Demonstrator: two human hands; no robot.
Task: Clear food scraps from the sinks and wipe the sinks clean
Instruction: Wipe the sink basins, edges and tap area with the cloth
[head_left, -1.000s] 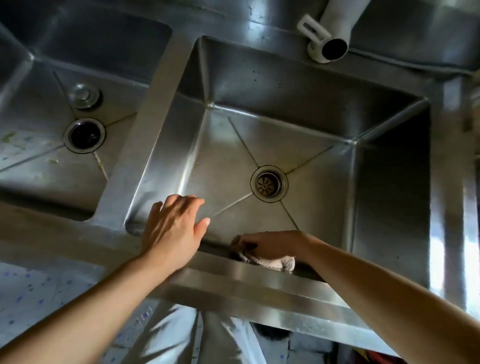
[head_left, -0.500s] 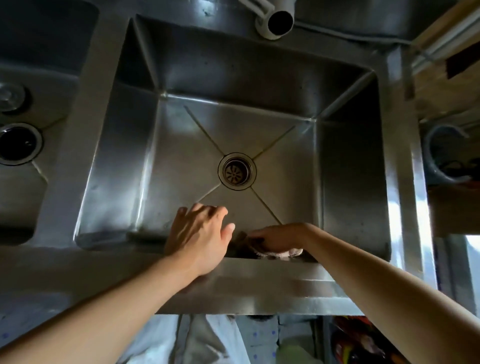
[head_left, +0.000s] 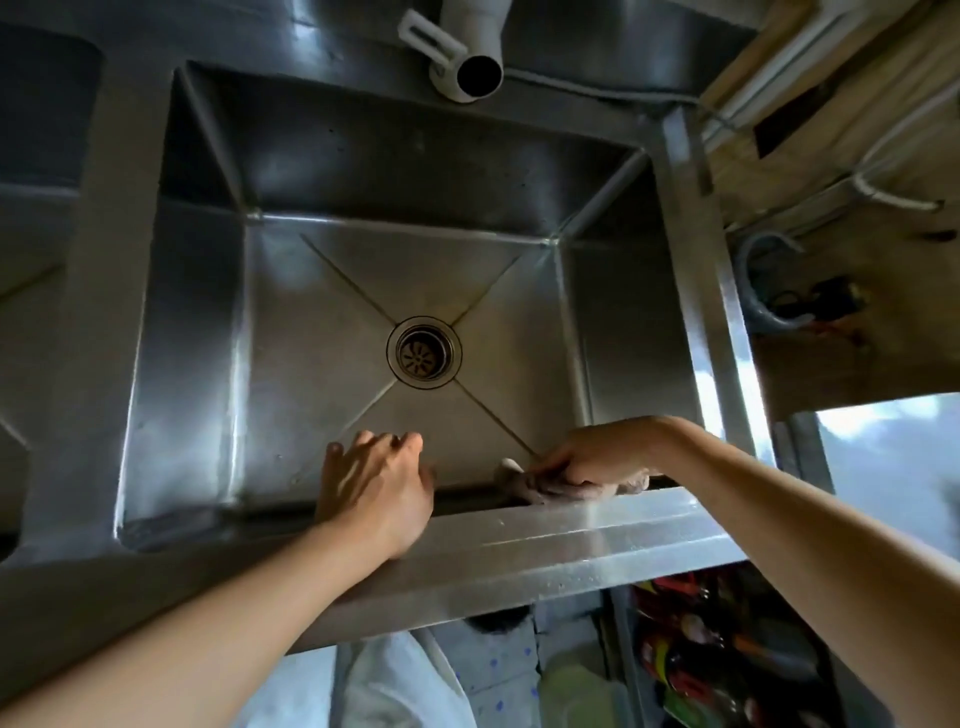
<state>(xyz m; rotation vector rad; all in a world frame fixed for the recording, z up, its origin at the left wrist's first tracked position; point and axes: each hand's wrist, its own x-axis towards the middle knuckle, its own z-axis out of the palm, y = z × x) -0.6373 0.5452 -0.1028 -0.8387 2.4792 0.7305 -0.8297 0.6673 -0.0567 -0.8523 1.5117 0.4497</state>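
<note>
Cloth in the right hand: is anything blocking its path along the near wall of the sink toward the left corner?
Yes. The left hand rests over the near rim, fingers inside the sink, directly left of the cloth that the right hand grips. Beyond it, nothing visible blocks the wall.

The floor of the sink (head_left: 322, 332) is lying open around the drain (head_left: 423, 352) at its centre, from nine o'clock round to three. At six o'clock the left hand (head_left: 374, 493) is hanging over the near rim, and at five the right hand (head_left: 592, 460) is pressing a cloth (head_left: 545, 486) against the near wall. At twelve o'clock a pipe (head_left: 470, 62) is jutting out above the back wall.
</note>
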